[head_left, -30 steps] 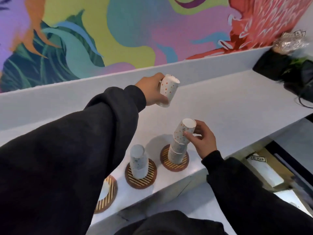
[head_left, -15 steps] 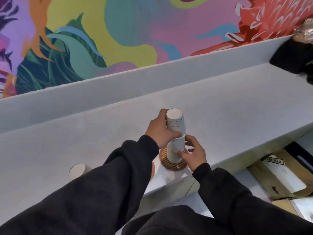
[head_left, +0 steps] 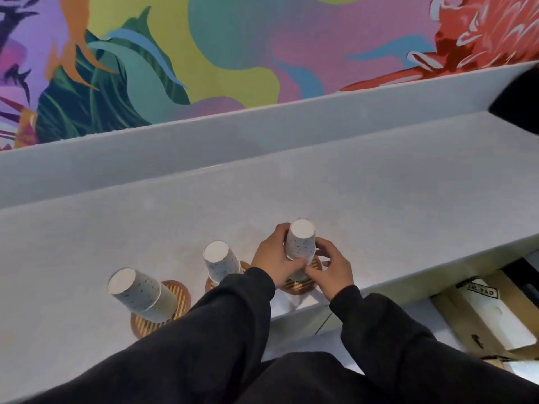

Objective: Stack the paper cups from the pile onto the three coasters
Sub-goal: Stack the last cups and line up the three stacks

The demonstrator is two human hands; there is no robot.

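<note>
Three round, striped wooden coasters sit in a row along the near edge of a pale grey counter [head_left: 379, 199], each with a stack of dotted paper cups standing upside down on it. The left hand [head_left: 271, 258] grasps the right stack [head_left: 302, 243] from the left, with its fingers wrapped round the upper cup. The right hand [head_left: 331, 269] cups the lower part of the same stack, thumb on the near side and fingers curved round the right side. Between them the hands hide the stack's lower cups and much of the right coaster [head_left: 300, 286]. The middle stack [head_left: 221, 260] stands just to the left, free of both hands; the left black sleeve [head_left: 233, 301] covers its base and most of the middle coaster [head_left: 209, 284]. Farther left, the left stack [head_left: 140, 293] stands on the left coaster [head_left: 179, 297]. A low grey upstand [head_left: 262, 135] runs along the far side of the counter, with a bright painted mural [head_left: 233, 53] above it. A black object [head_left: 519, 97] lies at the far right edge. Below the counter on the right is a cardboard box [head_left: 466, 322].
</note>
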